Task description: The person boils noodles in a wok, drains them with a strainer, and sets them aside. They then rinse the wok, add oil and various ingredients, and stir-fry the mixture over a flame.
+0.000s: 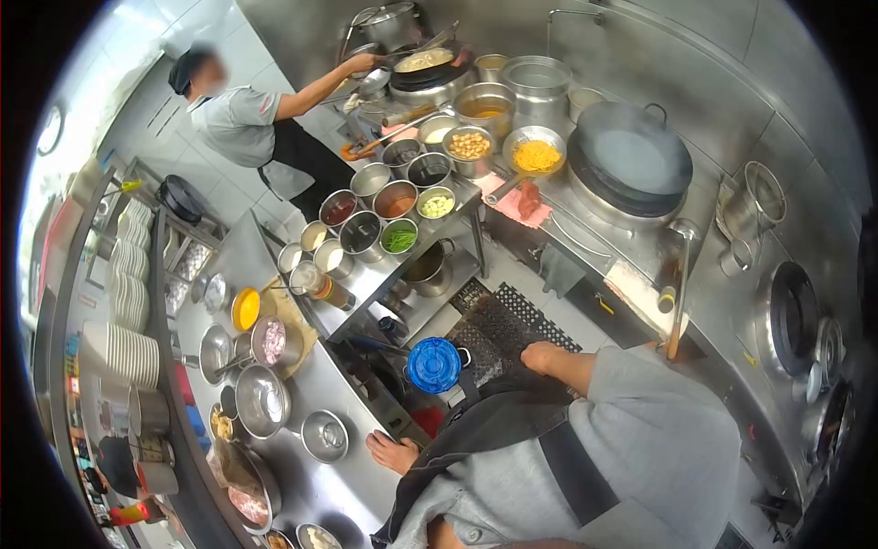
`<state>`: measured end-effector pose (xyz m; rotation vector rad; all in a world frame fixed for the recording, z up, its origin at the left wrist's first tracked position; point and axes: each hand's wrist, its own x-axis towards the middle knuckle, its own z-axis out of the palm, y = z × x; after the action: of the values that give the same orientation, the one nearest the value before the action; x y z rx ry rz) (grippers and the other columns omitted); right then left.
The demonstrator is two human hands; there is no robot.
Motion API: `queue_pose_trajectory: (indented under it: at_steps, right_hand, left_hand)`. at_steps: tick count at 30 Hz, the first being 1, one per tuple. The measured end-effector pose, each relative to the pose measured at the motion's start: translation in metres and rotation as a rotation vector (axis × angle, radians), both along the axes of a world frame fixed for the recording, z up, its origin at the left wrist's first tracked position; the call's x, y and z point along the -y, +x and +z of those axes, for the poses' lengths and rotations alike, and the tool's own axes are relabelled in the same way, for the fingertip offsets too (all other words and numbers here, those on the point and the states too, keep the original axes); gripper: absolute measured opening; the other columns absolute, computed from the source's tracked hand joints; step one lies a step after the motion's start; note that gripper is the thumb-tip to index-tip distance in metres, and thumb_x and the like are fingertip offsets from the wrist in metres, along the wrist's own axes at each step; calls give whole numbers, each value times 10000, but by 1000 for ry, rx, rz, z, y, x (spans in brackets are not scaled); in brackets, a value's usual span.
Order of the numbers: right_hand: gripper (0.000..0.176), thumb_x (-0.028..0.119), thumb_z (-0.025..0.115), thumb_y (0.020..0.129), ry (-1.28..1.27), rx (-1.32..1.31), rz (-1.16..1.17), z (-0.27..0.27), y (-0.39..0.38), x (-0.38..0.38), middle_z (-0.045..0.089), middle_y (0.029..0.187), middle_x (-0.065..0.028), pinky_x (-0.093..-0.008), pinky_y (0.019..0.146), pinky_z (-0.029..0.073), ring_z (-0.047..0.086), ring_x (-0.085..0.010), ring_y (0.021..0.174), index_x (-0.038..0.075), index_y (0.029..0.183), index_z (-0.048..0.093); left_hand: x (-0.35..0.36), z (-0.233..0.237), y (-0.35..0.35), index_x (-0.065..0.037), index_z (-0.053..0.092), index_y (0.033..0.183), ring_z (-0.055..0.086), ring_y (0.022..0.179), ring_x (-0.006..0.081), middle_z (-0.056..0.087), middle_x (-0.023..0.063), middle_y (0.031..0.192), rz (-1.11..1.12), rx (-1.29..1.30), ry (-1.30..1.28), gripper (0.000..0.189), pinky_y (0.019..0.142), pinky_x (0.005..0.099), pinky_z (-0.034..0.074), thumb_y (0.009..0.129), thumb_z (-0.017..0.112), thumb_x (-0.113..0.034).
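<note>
Fingers loosely spread, the left hand (393, 453) rests on the edge of the steel bench (352, 489), just beside a small shiny bowl (325, 436). That bowl sits on the bench and is the thing nearest the left hand. The right hand (546, 358) is well apart from the left, held out above the dark floor mat (498, 334), its fingers curled; whether it grips anything cannot be told. Near it, between the two hands, is a round blue lid (433, 364).

Further along the bench stand a larger steel bowl (263, 401), a pot of pale pink pieces (273, 341) and an orange-yellow bowl (246, 309). A big bowl of pink meat (251, 503), partly covered by a plastic bag (235, 468), lies near the shelf of stacked plates (133, 355).

Beyond the hands, a second worktop carries closely set metal pots, one with chopped greens (400, 238) and one with pale green chunks (436, 203). To its right are a pan of yellow shreds (537, 156) and a large dark wok (631, 163) on the stove. A ladle (680, 284) with a wooden handle lies beside the wok. At the upper left, a co-worker (240, 128) reaches one arm toward another wok with pale food (423, 60).
</note>
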<state>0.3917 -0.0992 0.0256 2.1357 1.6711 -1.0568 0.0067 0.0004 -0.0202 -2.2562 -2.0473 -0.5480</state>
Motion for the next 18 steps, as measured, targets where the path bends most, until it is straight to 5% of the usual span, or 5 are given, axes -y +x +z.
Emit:
queue_pose_trajectory:
  at_steps: [18]
  right_hand:
    - [280, 54, 577, 712, -50, -41, -166, -42, 20, 17, 639, 1040, -143, -398, 850, 488, 600, -304, 1012, 101, 971, 672]
  left_hand:
    - [-5, 2, 2, 11, 434, 1202, 356, 1222, 368, 398, 215, 1271, -2, 23, 8, 622, 1025, 465, 277, 605, 596, -55]
